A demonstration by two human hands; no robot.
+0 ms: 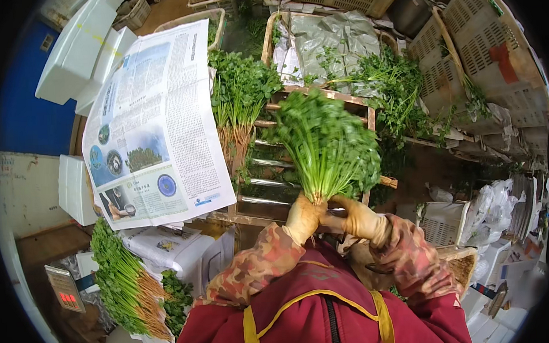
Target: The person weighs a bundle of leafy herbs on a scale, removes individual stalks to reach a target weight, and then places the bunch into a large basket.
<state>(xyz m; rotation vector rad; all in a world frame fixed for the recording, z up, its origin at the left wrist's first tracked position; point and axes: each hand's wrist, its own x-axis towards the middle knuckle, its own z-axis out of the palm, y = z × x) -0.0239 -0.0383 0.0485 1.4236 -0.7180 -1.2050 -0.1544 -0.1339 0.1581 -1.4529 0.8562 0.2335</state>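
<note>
Together, both hands point(331, 218) clasp the herb bunch point(325, 145) upright above them.

1. The herb bunch point(325, 141) was bright green on top, with pale green stems.
2. Both gloves, left point(303, 218) and right point(359, 220), were mustard yellow.
3. The sleeves point(254, 270) wore an orange-brown camouflage print.
4. The apron point(317, 310) was dark red with yellow straps.
5. The newspaper point(156, 127) was white with blue pictures.
6. The wall point(27, 115) was deep blue.

Left hand point(303, 218) and right hand point(357, 218) gloved, raised together, fingers clenched.
</note>
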